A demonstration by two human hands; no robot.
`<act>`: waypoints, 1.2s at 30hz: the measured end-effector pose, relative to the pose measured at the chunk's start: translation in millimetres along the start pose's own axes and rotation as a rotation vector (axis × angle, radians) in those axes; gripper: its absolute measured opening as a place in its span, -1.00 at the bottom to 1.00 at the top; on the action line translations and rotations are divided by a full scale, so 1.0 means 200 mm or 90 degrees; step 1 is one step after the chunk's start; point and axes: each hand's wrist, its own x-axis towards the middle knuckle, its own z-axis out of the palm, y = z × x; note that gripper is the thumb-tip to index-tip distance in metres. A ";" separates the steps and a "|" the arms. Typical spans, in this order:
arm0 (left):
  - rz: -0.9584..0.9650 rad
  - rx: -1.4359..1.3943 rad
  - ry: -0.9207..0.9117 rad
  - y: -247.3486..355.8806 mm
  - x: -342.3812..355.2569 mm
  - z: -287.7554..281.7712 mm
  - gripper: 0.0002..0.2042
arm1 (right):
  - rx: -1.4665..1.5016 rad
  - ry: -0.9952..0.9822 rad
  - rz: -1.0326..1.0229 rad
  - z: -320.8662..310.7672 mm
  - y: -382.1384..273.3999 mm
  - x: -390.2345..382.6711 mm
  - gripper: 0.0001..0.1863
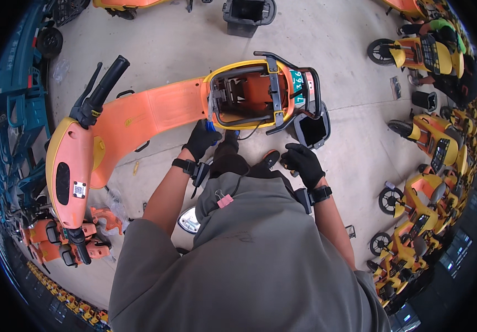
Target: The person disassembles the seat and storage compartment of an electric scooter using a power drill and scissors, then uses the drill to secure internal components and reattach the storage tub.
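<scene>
An orange and yellow scooter (155, 110) stands in front of me, its handlebar at the left. Its seat area is an open yellow-rimmed bay (249, 95) with dark parts inside. At the bay's near left corner is my left hand (201, 141) in a black glove, closed around a small blue thing (211, 126) whose kind is unclear. My right hand (305, 166), also gloved in black, hangs apart from the scooter at the right, near a black plastic bin (312, 130). Its fingers are curled, and what they may hold is hidden.
Another black bin (248, 16) stands on the floor beyond the scooter. Yellow scooters (434, 138) line the right side, with a person in green (443, 27) crouching among them. Blue vehicles (22, 94) and more orange scooter parts (64, 240) occupy the left.
</scene>
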 end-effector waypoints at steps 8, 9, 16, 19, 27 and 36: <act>-0.068 0.032 -0.030 -0.04 0.21 -0.05 -0.87 | -0.006 0.083 0.018 0.05 0.03 0.03 -0.79; -0.076 0.035 0.009 -0.06 0.24 -0.05 -0.87 | 0.013 0.099 0.029 0.04 0.04 0.04 -0.81; -0.107 0.038 0.009 -0.09 0.31 -0.05 -0.68 | 0.079 0.121 0.049 0.03 0.16 0.03 -0.76; -0.145 0.028 0.006 -0.09 0.32 -0.06 -0.66 | 0.097 0.139 0.070 0.03 0.20 0.03 -0.73; -0.101 -0.105 0.038 -0.31 0.51 -0.16 -0.72 | 0.139 0.192 0.106 -0.03 0.38 0.02 -0.74; -0.023 0.181 0.102 -0.35 0.58 -0.10 -0.76 | 0.116 0.374 0.240 -0.39 0.96 -0.09 -0.84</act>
